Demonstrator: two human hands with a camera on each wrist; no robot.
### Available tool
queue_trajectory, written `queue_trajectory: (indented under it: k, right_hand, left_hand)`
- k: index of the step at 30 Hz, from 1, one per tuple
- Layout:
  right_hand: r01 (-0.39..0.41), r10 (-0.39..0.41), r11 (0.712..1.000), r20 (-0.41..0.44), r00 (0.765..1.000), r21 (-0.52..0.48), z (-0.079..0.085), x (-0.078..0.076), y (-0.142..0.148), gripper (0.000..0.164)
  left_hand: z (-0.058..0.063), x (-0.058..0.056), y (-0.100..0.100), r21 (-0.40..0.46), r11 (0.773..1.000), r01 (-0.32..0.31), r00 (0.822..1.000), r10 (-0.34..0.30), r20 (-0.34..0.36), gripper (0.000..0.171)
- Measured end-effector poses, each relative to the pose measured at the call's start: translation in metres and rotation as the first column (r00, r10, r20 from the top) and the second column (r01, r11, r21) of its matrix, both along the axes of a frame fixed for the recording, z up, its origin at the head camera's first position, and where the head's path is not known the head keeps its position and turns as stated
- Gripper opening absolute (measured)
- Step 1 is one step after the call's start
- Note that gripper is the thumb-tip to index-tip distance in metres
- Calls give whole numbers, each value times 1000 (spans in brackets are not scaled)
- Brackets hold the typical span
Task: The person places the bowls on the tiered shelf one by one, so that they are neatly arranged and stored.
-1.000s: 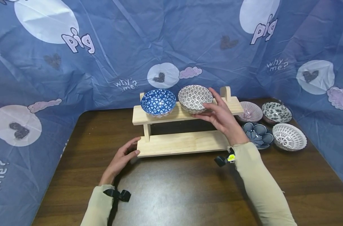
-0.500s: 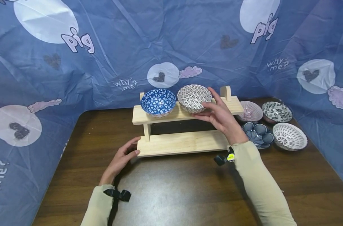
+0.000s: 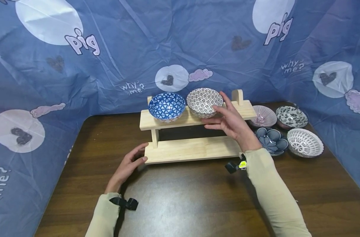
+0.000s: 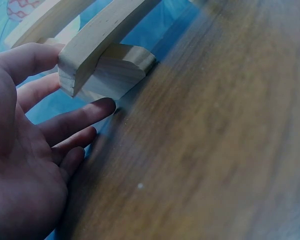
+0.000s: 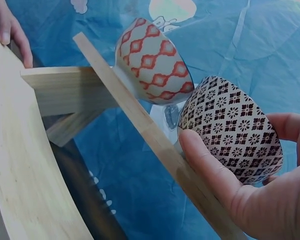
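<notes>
In the head view, a two-tier wooden display rack (image 3: 194, 148) stands on the table. My left hand (image 3: 126, 169) holds the left end of its lower board, thumb at the front corner and a finger at the back. In the left wrist view its other fingers (image 4: 77, 120) extend loosely beside the board. My right hand (image 3: 234, 126) grips a small bowl with a dark floral lattice pattern (image 3: 204, 100) on the upper board. The right wrist view shows the thumb (image 5: 205, 160) along that bowl's side. To its left sits a blue triangle-patterned bowl (image 3: 167, 106), red-patterned outside.
Beyond the rack's right end are a pink ribbed bowl (image 3: 263, 116), a leaf-patterned bowl (image 3: 291, 117), a blue flower-shaped bowl (image 3: 270, 141) and a white bowl with dark dashes (image 3: 305, 142). A blue printed cloth (image 3: 114, 49) hangs behind the brown table (image 3: 180, 197).
The lower fingers of my right hand have spread slightly away below the floral bowl, while its thumb and index finger stay on it. My left hand and the rack look unchanged.
</notes>
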State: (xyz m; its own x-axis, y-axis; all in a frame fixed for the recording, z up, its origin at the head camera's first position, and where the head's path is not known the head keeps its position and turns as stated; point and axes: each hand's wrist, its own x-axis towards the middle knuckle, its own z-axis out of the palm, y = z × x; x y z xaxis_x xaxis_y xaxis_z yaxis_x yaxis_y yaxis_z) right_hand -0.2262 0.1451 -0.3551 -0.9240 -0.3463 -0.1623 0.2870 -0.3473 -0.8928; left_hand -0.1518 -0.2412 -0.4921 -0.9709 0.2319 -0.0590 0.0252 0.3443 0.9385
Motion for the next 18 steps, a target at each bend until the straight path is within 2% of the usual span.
queue_trajectory:
  k: [18]
  right_hand:
    - [7,-7,1000,-15,1000,21,-3,10,13,73]
  left_hand:
    - [0,1,0,13,1000,5,1000,-5,-20,53]
